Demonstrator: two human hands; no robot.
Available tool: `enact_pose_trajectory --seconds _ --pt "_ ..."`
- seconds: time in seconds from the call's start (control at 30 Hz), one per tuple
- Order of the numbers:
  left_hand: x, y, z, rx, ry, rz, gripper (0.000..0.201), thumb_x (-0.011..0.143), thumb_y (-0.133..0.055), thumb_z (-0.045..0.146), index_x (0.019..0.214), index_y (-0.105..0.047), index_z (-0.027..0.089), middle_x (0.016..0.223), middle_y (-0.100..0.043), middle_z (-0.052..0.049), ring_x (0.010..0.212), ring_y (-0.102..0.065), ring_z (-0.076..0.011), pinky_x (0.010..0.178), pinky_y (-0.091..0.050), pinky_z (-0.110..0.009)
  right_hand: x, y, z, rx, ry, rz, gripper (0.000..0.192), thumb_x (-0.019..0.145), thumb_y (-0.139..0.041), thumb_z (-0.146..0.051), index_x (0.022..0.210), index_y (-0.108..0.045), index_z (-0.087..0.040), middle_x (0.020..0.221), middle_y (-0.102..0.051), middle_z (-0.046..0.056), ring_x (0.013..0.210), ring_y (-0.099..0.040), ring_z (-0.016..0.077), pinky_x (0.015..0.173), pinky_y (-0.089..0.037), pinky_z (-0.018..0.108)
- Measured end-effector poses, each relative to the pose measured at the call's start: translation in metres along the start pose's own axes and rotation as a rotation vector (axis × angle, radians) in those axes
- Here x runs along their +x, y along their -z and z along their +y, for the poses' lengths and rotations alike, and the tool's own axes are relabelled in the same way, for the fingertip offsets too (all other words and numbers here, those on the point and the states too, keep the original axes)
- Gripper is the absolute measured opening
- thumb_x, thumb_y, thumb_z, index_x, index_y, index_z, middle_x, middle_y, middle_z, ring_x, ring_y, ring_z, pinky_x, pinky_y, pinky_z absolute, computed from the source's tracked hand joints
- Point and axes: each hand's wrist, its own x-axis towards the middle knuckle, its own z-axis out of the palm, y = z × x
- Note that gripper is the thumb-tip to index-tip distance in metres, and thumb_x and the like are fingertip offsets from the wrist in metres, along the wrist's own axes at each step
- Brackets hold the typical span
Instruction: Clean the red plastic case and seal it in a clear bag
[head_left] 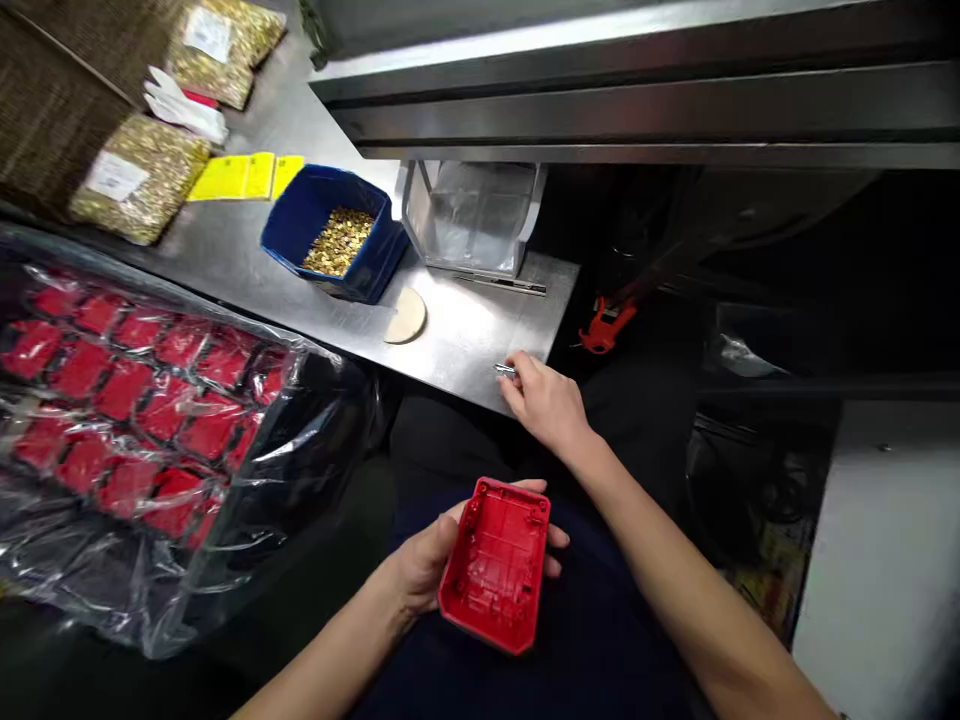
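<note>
Red housing [501,560], open-topped, faintly ribbed inside, left fingers [557,537] cradling it, right fingers [526,370] pinching metal piece [503,370]

Bag labels [117,176], yellow slips [225,178]: no text readable.

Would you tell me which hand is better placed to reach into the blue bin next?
The right hand, probably: it is at the table, nearer the blue bin, though it pinches a metal piece that may need setting down. The left hand is farther off, holding the red case.
</note>
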Motion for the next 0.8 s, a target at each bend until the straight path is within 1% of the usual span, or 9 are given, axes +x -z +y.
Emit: enact_pose_trajectory --seconds 0.1,0.2,0.33,0.43,0.53,0.6,0.67,0.73,0.8 --pt "-0.001 0.003 0.0 -0.035 0.008 -0.04 0.104 0.07 -0.082 0.068 0.153 -0.045 0.018 0.14 -0.059 -0.025 0.119 -0.066 -0.0331 0.095 -0.055 -0.036 0.002 -0.004 0.0 -0.044 0.006 -0.063 0.02 0.104 -0.048 -0.036 0.118 -0.056 -0.023 0.109 -0.073 0.003 0.093 -0.069 0.0205 0.067 -0.041 0.03" --pt "-0.002 0.007 -0.002 -0.065 0.018 -0.079 0.106 0.069 -0.081 0.071 0.154 -0.043 0.019 0.141 -0.058 -0.025 0.119 -0.066 -0.0331 0.09 -0.057 -0.034 0.007 -0.004 -0.003 -0.078 0.009 -0.119 0.017 0.102 -0.049 -0.034 0.113 -0.057 -0.023 0.107 -0.073 0.005 0.092 -0.07 0.0241 0.064 -0.039 0.031" --pt "-0.003 0.011 -0.005 -0.08 -0.006 -0.119 0.107 0.07 -0.076 0.076 0.154 -0.044 0.019 0.138 -0.06 -0.025 0.115 -0.068 -0.0331 0.083 -0.059 -0.032 0.017 0.002 -0.013 0.041 -0.024 -0.067 0.021 0.105 -0.041 -0.037 0.118 -0.051 -0.024 0.097 -0.075 0.003 0.084 -0.071 0.0253 0.065 -0.04 0.031" --pt "-0.004 0.01 -0.005 -0.068 -0.026 -0.088 0.108 0.067 -0.075 0.079 0.152 -0.047 0.019 0.132 -0.064 -0.024 0.11 -0.07 -0.0329 0.082 -0.059 -0.033 0.025 0.002 -0.02 0.134 -0.049 -0.047 0.022 0.106 -0.035 -0.035 0.119 -0.047 -0.022 0.094 -0.075 0.004 0.08 -0.071 0.0267 0.065 -0.04 0.032" --pt "-0.003 0.004 -0.002 0.049 -0.138 0.095 0.104 0.068 -0.08 0.073 0.15 -0.049 0.018 0.128 -0.065 -0.021 0.107 -0.069 -0.0329 0.092 -0.056 -0.04 0.031 -0.006 -0.025 0.1 -0.055 -0.045 0.024 0.106 -0.035 -0.037 0.12 -0.047 -0.021 0.097 -0.074 0.006 0.081 -0.07 0.0268 0.065 -0.04 0.033" --pt "0.0 0.001 0.0 0.194 -0.287 0.318 0.097 0.071 -0.086 0.06 0.151 -0.047 0.021 0.13 -0.065 -0.019 0.111 -0.067 -0.0329 0.096 -0.055 -0.041 0.035 -0.013 -0.025 0.023 -0.022 -0.03 0.025 0.106 -0.038 -0.037 0.118 -0.051 -0.02 0.1 -0.073 0.008 0.087 -0.068 0.0268 0.069 -0.042 0.034" --pt "0.005 0.0 0.004 0.279 -0.405 0.561 0.09 0.075 -0.088 0.047 0.151 -0.046 0.024 0.13 -0.066 -0.016 0.112 -0.067 -0.0309 0.093 -0.057 -0.039 0.041 -0.021 -0.024 -0.045 0.038 -0.008 0.022 0.105 -0.043 -0.035 0.115 -0.056 -0.02 0.109 -0.07 0.011 0.1 -0.064 0.0281 0.08 -0.045 0.036" --pt "0.01 0.002 0.008 0.227 -0.444 0.75 0.074 0.082 -0.083 0.044 0.146 -0.052 0.022 0.124 -0.07 -0.013 0.105 -0.069 -0.0272 0.088 -0.059 -0.036 0.047 -0.025 -0.02 -0.067 0.089 0.009 0.019 0.103 -0.049 -0.032 0.114 -0.06 -0.02 0.12 -0.065 0.013 0.113 -0.058 0.03 0.094 -0.043 0.04" --pt "0.014 0.005 0.015 0.097 -0.412 0.866 0.055 0.091 -0.072 0.045 0.135 -0.061 0.014 0.117 -0.072 -0.014 0.096 -0.071 -0.0253 0.083 -0.061 -0.036 0.048 -0.022 -0.016 -0.033 0.082 0.039 0.023 0.1 -0.056 -0.033 0.118 -0.061 -0.019 0.128 -0.061 0.015 0.119 -0.054 0.032 0.101 -0.04 0.044"
